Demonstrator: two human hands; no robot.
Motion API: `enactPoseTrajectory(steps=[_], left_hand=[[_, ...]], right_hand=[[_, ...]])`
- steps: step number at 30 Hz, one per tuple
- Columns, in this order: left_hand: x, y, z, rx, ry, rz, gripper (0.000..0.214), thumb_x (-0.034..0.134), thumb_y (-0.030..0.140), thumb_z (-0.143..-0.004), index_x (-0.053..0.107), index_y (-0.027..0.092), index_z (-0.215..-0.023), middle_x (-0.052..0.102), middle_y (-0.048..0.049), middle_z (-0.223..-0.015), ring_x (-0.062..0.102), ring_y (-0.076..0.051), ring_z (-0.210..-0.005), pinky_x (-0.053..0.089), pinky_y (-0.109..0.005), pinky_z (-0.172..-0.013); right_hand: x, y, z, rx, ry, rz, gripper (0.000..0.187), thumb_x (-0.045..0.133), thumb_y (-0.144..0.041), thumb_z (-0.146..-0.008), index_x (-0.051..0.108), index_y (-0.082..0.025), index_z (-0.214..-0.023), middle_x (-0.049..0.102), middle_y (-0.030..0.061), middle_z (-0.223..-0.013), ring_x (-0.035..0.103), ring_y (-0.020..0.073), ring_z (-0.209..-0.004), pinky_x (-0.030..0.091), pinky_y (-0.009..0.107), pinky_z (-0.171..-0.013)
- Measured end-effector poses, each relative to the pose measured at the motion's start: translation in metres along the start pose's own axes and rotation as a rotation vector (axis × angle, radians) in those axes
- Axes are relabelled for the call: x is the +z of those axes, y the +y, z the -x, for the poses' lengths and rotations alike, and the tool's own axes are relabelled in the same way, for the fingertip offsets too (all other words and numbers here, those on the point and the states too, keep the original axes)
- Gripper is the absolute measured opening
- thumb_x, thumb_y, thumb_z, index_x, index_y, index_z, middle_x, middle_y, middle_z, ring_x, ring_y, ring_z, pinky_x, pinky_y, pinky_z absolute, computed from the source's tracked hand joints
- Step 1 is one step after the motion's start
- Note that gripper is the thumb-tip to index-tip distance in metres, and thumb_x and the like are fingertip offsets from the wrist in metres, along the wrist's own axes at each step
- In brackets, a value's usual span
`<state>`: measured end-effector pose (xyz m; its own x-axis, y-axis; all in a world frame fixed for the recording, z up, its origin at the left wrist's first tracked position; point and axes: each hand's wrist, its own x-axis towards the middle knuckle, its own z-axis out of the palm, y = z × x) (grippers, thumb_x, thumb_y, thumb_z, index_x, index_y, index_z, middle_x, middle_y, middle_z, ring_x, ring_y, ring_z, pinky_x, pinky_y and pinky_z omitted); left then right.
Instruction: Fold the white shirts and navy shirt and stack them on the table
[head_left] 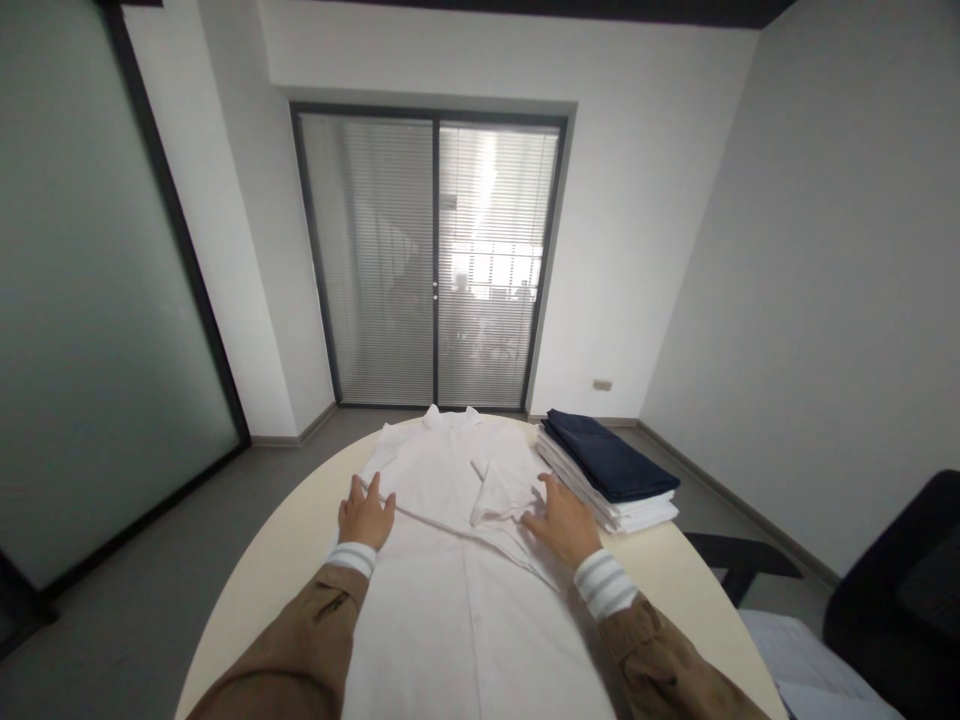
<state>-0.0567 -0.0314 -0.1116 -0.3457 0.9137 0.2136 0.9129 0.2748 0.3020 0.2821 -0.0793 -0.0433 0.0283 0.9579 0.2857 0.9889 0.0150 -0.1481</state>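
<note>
A white shirt (pixel 469 610) lies spread on the round table, its collar at the far end and its body running down toward me. One sleeve (pixel 510 487) is folded inward across the upper right of the shirt. My left hand (pixel 366 512) rests palm down at the shirt's left edge with its fingers apart. On the opposite side, my right hand (pixel 564 522) touches the cloth beside the folded sleeve, thumb and forefinger spread. Some of the right hand's other fingers are hidden from view.
A stack of folded white clothes (pixel 645 512) with a dark blue garment (pixel 607 455) on top stands at the right of the cream table (pixel 281 560). A black chair (pixel 900 600) is at the lower right, near white papers or cloth (pixel 806 660). Glass doors (pixel 435 260) are behind.
</note>
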Motion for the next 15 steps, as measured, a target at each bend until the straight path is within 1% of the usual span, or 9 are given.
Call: enactPoseTrajectory(steps=[1,2,3,5,7,9,11,13,15], left_hand=[[0.000,0.000,0.000,0.000,-0.004,-0.003,0.057,0.041,0.043,-0.097,0.040,0.019,-0.149,0.021,-0.0234,-0.160,0.035,-0.034,-0.143,0.026,-0.048,-0.114],[-0.001,0.000,0.001,0.003,-0.008,-0.006,0.056,0.042,0.043,-0.097,0.042,0.019,-0.148,0.021,-0.0227,-0.160,0.034,-0.034,-0.143,0.026,-0.048,-0.114],[-0.001,0.001,0.001,0.009,-0.010,-0.007,0.055,0.042,0.043,-0.097,0.044,0.020,-0.147,0.020,-0.0218,-0.161,0.032,-0.034,-0.144,0.026,-0.048,-0.115],[-0.002,0.001,0.002,0.018,-0.015,-0.002,0.055,0.043,0.043,-0.097,0.046,0.020,-0.146,0.018,-0.0203,-0.161,0.030,-0.034,-0.145,0.025,-0.048,-0.115],[-0.001,0.000,0.002,0.025,-0.017,0.009,0.054,0.044,0.043,-0.096,0.048,0.020,-0.145,0.018,-0.0195,-0.162,0.030,-0.034,-0.145,0.025,-0.049,-0.115],[-0.001,0.000,0.002,0.028,-0.017,0.022,0.053,0.045,0.043,-0.096,0.049,0.020,-0.144,0.019,-0.0190,-0.162,0.031,-0.034,-0.144,0.024,-0.050,-0.116],[-0.001,0.001,0.002,0.022,-0.018,0.048,0.051,0.044,0.043,-0.097,0.051,0.021,-0.142,0.021,-0.0176,-0.162,0.032,-0.034,-0.144,0.024,-0.051,-0.116],[-0.003,0.002,0.000,0.001,-0.023,0.099,0.048,0.040,0.043,-0.098,0.054,0.023,-0.140,0.024,-0.0151,-0.161,0.032,-0.034,-0.144,0.025,-0.054,-0.115],[-0.007,0.004,-0.002,-0.005,-0.010,0.158,0.044,0.036,0.041,-0.100,0.059,0.025,-0.134,0.034,-0.0122,-0.158,0.035,-0.032,-0.142,0.028,-0.053,-0.114]], right_hand=[[-0.002,-0.007,0.000,-0.011,0.005,0.015,0.065,0.064,-0.044,-0.081,0.045,-0.020,-0.137,0.067,0.0139,-0.114,0.063,0.0298,-0.106,0.041,0.037,-0.086],[-0.002,-0.014,0.000,-0.039,-0.016,0.029,0.067,0.064,-0.045,-0.081,0.043,-0.021,-0.140,0.067,0.0134,-0.113,0.064,0.0300,-0.105,0.041,0.037,-0.086],[-0.001,-0.020,-0.001,-0.080,-0.062,0.037,0.064,0.063,-0.045,-0.082,0.045,-0.023,-0.139,0.069,0.0125,-0.111,0.065,0.0298,-0.103,0.041,0.038,-0.085],[0.002,-0.031,-0.004,-0.149,-0.170,0.044,0.047,0.059,-0.040,-0.087,0.054,-0.025,-0.131,0.072,0.0113,-0.105,0.067,0.0287,-0.099,0.042,0.037,-0.083],[0.005,-0.039,-0.010,-0.161,-0.204,0.047,0.031,0.051,-0.033,-0.093,0.062,-0.024,-0.120,0.073,0.0121,-0.102,0.068,0.0276,-0.097,0.043,0.036,-0.082],[0.003,-0.046,-0.015,-0.107,-0.152,0.018,0.030,0.041,-0.031,-0.098,0.064,-0.022,-0.115,0.073,0.0130,-0.101,0.069,0.0262,-0.094,0.044,0.035,-0.081],[-0.003,-0.054,-0.017,-0.100,-0.061,-0.091,0.033,0.033,-0.031,-0.102,0.061,-0.021,-0.117,0.072,0.0115,-0.103,0.069,0.0236,-0.093,0.044,0.032,-0.081],[-0.012,-0.065,-0.015,-0.203,0.030,-0.274,0.032,0.032,-0.031,-0.103,0.058,-0.022,-0.118,0.070,0.0091,-0.108,0.067,0.0206,-0.097,0.045,0.030,-0.084],[-0.018,-0.079,-0.008,-0.371,0.067,-0.480,0.030,0.032,-0.030,-0.104,0.058,-0.022,-0.116,0.067,0.0073,-0.113,0.064,0.0184,-0.102,0.044,0.028,-0.089]])
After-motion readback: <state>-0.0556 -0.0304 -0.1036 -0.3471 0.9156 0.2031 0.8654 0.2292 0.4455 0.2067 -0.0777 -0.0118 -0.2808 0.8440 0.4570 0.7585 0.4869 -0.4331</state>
